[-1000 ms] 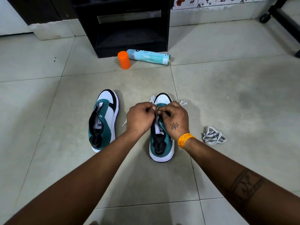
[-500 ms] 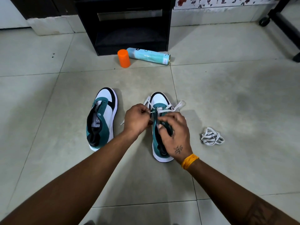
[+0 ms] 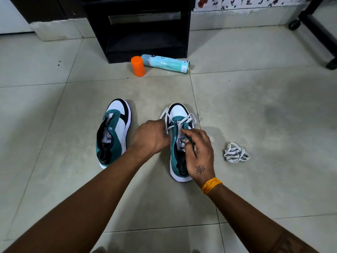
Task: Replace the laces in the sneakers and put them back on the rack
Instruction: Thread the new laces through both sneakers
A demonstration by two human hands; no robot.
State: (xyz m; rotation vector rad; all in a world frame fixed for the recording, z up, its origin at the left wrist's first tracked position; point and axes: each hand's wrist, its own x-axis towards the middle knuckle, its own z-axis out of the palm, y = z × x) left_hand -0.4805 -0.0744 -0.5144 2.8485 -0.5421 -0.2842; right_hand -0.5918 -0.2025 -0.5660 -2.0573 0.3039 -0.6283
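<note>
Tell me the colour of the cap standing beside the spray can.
Orange. The cap stands upright left of the can, clearest in the head view.

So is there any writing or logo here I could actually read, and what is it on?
No words can be read.
Tongue label of the left sneaker: logo and bars, too small.
Tongue label of the right sneaker: same, too small.
Spray can: print too blurred.
Right hand: a tattooed symbol, no word.

An orange cap [image 3: 138, 66] stands upright just beside a teal spray can [image 3: 165, 63] lying on its side — both on the tiled floor [image 3: 255, 106].
</note>
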